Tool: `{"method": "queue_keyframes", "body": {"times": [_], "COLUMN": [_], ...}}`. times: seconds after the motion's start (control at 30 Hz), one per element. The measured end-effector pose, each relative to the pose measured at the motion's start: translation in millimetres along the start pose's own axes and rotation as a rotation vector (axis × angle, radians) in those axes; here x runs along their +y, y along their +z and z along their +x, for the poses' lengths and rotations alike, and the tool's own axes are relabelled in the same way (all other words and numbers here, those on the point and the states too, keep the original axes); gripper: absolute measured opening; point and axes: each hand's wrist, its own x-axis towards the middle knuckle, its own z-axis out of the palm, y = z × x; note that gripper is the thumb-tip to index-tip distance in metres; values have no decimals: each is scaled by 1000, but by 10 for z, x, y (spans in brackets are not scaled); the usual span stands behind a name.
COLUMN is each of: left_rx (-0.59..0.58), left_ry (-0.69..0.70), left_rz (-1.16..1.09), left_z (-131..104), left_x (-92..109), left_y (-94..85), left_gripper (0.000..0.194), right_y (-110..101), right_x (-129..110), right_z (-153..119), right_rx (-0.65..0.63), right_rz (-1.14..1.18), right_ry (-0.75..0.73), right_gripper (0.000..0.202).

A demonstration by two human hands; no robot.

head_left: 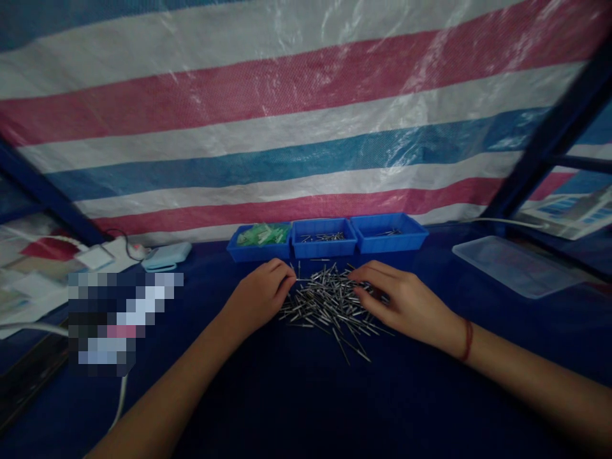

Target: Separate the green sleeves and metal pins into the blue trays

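Observation:
A heap of thin silvery metal pins (pixel 329 303), shaped rather like blind rivets, lies spread on the dark blue table between my hands. At its left edge my left hand (pixel 262 290) is closed in a pinch, with one slim metal pin (pixel 302 279) sticking out to the right from the fingertips. My right hand (pixel 399 296) rests over the right edge of the heap, thumb and fingers apart. Its fingertips are among the pins, and no pin is clearly gripped there.
Behind the heap stand three blue bins: the left bin (pixel 234 248) with green-tinted bagged pieces, the middle bin (pixel 325 248) and right bin (pixel 392 242) with loose pins. A clear plastic lid (pixel 516 268) lies right. A light blue case (pixel 166 256) and cables are left; a striped sheet (pixel 296 146) hangs behind.

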Motion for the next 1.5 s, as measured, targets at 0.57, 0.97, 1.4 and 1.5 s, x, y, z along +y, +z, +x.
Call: {"method": "queue_keyframes", "body": {"times": [0.57, 0.97, 1.4, 1.5], "left_rx": [-157, -130, -72, -47], "left_ry": [-229, -218, -204, -211], "left_rz": [-815, -861, -850, -872], "left_z": [-103, -116, -118, -114], "left_x": [673, 697, 714, 711], "left_y": [121, 179, 220, 217], "left_gripper": [25, 21, 18, 16], "right_y": [33, 31, 24, 26], "right_x": [-334, -347, -363, -362], "right_z": [-57, -73, -81, -83], "right_rx": [178, 171, 193, 201], "right_rz": [564, 543, 556, 573], "right_ry": [186, 190, 140, 149], "right_gripper": [13, 10, 8, 9]}}
